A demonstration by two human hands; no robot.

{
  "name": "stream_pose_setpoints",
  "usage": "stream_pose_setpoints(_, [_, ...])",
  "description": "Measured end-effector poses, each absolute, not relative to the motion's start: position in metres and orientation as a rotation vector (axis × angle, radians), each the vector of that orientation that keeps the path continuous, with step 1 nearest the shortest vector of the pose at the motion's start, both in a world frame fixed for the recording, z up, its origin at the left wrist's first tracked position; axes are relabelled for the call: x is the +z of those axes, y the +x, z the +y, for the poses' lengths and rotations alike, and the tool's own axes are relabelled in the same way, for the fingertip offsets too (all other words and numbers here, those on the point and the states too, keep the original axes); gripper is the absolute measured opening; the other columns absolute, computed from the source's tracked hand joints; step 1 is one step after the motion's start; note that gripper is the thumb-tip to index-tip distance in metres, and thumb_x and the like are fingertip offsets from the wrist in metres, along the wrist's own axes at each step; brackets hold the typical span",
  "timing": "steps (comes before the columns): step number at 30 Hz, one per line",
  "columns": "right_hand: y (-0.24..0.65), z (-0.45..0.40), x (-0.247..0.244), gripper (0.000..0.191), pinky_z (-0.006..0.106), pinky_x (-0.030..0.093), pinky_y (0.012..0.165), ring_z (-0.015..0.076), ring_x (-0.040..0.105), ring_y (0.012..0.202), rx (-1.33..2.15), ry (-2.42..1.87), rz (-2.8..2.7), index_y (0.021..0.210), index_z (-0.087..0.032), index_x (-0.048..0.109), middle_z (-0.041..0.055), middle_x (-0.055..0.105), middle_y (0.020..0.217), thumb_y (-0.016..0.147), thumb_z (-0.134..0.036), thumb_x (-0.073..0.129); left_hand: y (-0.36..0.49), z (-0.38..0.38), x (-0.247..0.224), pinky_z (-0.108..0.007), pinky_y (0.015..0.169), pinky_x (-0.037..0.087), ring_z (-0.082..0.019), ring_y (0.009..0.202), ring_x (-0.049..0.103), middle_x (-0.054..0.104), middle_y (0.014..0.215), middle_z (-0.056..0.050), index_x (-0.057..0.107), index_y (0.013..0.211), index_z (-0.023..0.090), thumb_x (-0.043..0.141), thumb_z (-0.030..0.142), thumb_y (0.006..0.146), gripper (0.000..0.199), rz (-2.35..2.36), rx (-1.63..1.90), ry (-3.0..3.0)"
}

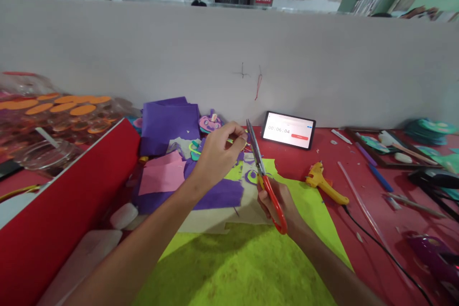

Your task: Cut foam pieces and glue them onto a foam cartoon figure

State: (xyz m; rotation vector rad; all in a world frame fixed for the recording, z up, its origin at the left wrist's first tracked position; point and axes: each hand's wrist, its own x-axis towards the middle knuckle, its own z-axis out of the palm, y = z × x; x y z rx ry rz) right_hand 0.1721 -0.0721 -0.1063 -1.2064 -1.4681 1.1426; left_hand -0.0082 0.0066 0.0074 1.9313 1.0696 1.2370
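Observation:
My right hand [278,196] grips a pair of scissors [255,146] with red handles, its blades pointing up and away. The blades look nearly closed. To their left, my left hand [224,150] is closed in a pinch, fingertips close to the blades. What it holds is too small to make out; a bit of yellow-green shows by the fingers. Below the hands lie purple felt [218,196], pink felt [161,172] and a large yellow-green sheet [229,258]. A small purple and green cut-out [252,176] lies beside the scissors.
A yellow glue gun [326,184] with a black cord lies at right. A device showing a timer [289,130] leans on the white partition [179,52]. A red board [82,196] stands at left before jars with orange lids [82,110]. Folded purple felt [170,126] stands behind.

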Motion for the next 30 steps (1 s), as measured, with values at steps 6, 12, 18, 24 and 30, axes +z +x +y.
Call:
stream_pose_setpoints(6, [0.169,-0.072,-0.112,0.065,0.022,0.026,0.034,0.0075,0.033,0.036,1.143,-1.156,-1.413,0.074,-0.024,0.046,-0.0089,0.039,0.047,0.084,-0.088,0.055,-0.006,0.009,0.001,-0.025,0.058,0.044,-0.011,0.061,0.057,0.059,0.072,0.002,0.055,0.082,0.019,0.062,0.019,0.091,0.011,1.022,1.336,1.722])
stream_pose_setpoints(12, [0.158,-0.077,-0.111,0.07,0.021,0.032,0.031,0.0078,0.035,0.033,1.295,-1.106,-1.315,0.078,-0.024,0.048,-0.0099,0.04,0.047,0.075,-0.094,0.057,-0.005,0.011,-0.001,-0.022,0.056,0.045,-0.009,0.064,0.057,0.062,0.08,0.0,0.064,0.102,0.02,0.059,0.01,0.089,0.018,0.979,1.374,1.667])
stream_pose_setpoints(18, [0.156,-0.079,-0.119,0.068,0.021,0.033,0.033,0.0084,0.038,0.035,1.285,-1.087,-1.32,0.075,-0.024,0.048,-0.0079,0.042,0.048,0.078,-0.091,0.058,-0.004,0.017,-0.007,-0.022,0.06,0.048,-0.01,0.067,0.061,0.065,0.08,-0.001,0.065,0.092,0.018,0.059,0.011,0.091,0.01,0.905,1.372,1.613])
stream_pose_setpoints(24, [0.157,-0.078,-0.121,0.068,0.022,0.03,0.033,0.0088,0.037,0.035,1.277,-1.089,-1.32,0.076,-0.024,0.048,-0.008,0.042,0.047,0.079,-0.091,0.056,-0.001,0.016,-0.011,-0.021,0.063,0.046,-0.009,0.069,0.058,0.062,0.081,0.0,0.064,0.089,0.018,0.062,0.011,0.089,0.007,0.896,1.396,1.55])
stream_pose_setpoints(30, [0.158,-0.077,-0.12,0.067,0.024,0.03,0.035,0.0091,0.037,0.038,1.263,-1.112,-1.326,0.077,-0.024,0.047,-0.0076,0.043,0.05,0.08,-0.09,0.057,0.001,0.012,-0.011,-0.022,0.061,0.041,-0.008,0.068,0.052,0.059,0.081,0.001,0.063,0.086,0.018,0.066,0.013,0.089,0.006,0.92,1.404,1.532])
